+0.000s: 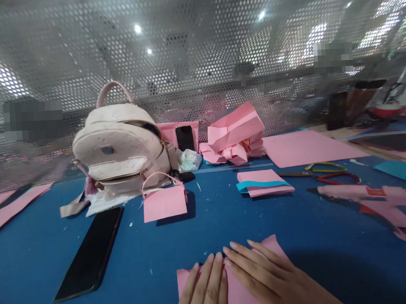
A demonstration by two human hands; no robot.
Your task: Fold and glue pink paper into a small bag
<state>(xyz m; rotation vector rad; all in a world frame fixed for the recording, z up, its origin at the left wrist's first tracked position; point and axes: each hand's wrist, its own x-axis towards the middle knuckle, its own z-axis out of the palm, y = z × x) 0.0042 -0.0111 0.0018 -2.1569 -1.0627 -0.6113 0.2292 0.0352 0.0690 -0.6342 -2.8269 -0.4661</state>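
Note:
At the table's near edge lies a sheet of pink paper (pixel 240 291). My left hand (pixel 206 290) rests flat on its left part, fingers stretched out. Beside it my right hand (pixel 263 269) presses flat on the upper right part, fingers extended and slightly apart. The fingertips of both hands nearly meet at the middle. Much of the sheet is hidden under the hands. Ahead, a small pink paper bag (pixel 165 203) with a thin handle stands on the table. To its right lies a folded pink paper piece (pixel 262 178) with a blue strip across it.
A black phone (pixel 91 253) lies at left, before a white backpack (pixel 121 142). A pink glue gun (pixel 372 195) and scissors (pixel 323 173) lie at right. Folded pink papers (pixel 234 134) and a large pink sheet (pixel 311 147) sit along the perforated metal screen (pixel 197 48).

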